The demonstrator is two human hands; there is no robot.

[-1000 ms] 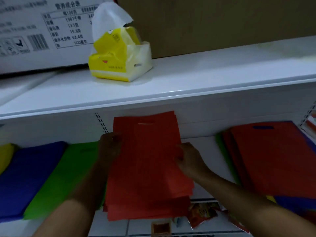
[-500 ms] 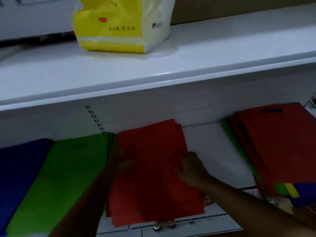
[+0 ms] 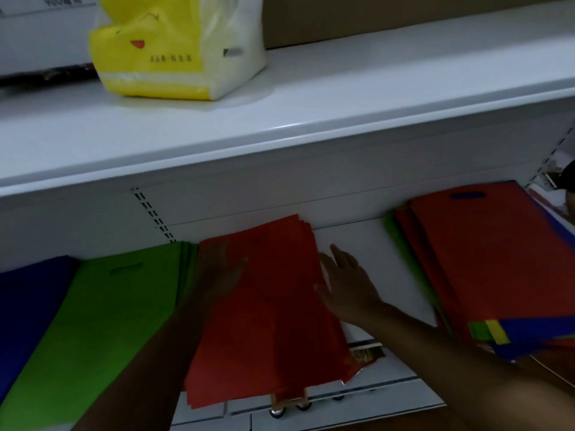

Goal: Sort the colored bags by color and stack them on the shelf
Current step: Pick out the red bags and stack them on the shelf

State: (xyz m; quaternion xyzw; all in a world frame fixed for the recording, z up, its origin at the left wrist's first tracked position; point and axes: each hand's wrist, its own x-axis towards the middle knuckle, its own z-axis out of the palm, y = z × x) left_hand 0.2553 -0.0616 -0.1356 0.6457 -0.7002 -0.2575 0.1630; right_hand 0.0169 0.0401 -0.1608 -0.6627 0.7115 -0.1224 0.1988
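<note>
— Now down flat: red stack [image 3: 267,309] at lower centre of the shelf [image 3: 357,244], beside the green pile [image 3: 93,321].
— Left hand [image 3: 222,275]?
— Spread loosely on the red. Right hand [image 3: 348,284] just off its right edge, fingers [image 3: 337,253] apart, gripping nothing.
— So?
— Red placed; mixed pile [image 3: 497,259] at right unsorted.

Both forearms bare, no sleeves; left hand [image 3: 222,270], right hand [image 3: 348,283]
</note>
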